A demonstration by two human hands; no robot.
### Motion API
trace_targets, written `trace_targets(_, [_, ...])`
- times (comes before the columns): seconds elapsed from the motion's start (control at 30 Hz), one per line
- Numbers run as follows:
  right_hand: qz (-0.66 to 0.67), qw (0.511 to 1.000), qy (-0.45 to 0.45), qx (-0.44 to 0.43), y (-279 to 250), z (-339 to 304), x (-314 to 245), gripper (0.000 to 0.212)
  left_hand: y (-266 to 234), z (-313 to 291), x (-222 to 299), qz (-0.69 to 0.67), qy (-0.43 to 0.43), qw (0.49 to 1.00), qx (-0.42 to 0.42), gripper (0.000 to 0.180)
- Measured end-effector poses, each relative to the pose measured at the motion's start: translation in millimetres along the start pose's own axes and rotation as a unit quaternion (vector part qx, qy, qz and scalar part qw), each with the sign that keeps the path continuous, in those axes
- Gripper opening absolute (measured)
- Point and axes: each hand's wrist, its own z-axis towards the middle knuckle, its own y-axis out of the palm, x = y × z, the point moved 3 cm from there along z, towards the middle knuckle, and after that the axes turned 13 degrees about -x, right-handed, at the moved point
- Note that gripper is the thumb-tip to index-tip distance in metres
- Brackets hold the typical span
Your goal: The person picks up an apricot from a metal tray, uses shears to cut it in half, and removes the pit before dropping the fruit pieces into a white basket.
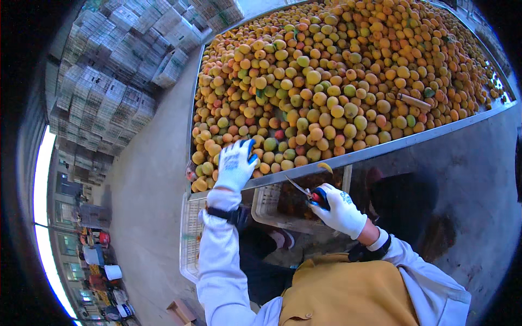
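- Mustard-coloured apron [348,290] fills the lower edge, nearest the camera.
- Right hand [341,211], gloved, grasps a red-handled knife [302,189], its blade angled toward the worktop's near edge.
- Left hand [235,164], gloved, is at the fruit by the near left corner, thumb and fingers apart; I cannot tell whether a fruit is gripped beneath.
- Yellow crescent-shaped piece [325,167] shows near the knife, just outside the near edge; small and blurred, it may be a cut slice.
- Orange and green-tinged fruit [319,99] lies heaped across the metal-rimmed worktop [380,149].
- White crate [262,208] stands below the near edge.
- Step in hand, I judge: picking out fruit; the next move calls for a secure left hold, clear of the blade.
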Motion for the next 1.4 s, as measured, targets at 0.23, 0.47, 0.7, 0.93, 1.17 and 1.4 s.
trace_targets(0.23, [0.021, 1.000, 0.016, -0.004, -7.1, -0.7, 11.4, 0.027, 35.3, 71.7, -9.5, 0.083, -0.054, 0.984, -0.151, 0.054])
trace_targets(0.47, [0.025, 1.000, 0.009, 0.002, -5.0, -1.6, 13.4, 0.025, 34.5, 61.2, -22.4, -0.107, -0.036, 0.994, -0.006, 0.060])
trace_targets(0.7, [0.043, 0.999, -0.006, 0.016, -2.1, -2.7, 10.9, 0.022, -4.3, -5.5, 38.7, -0.733, 0.024, 0.678, 0.053, 0.038])
trace_targets(0.93, [0.054, 0.996, -0.072, 0.022, 6.4, 1.6, -20.9, 0.020, -26.9, -73.6, 80.4, -0.741, 0.093, 0.660, 0.074, 0.047])
trace_targets(1.17, [0.050, 0.990, -0.129, 0.008, 15.3, -6.2, -43.2, 0.020, -29.7, -108.7, 92.9, -0.816, 0.056, 0.569, 0.089, 0.048])
trace_targets(1.4, [0.038, 0.994, -0.098, -0.026, 18.2, -11.0, -55.4, 0.020, -40.6, -128.8, 107.1, -0.755, 0.083, 0.642, 0.106, 0.051])
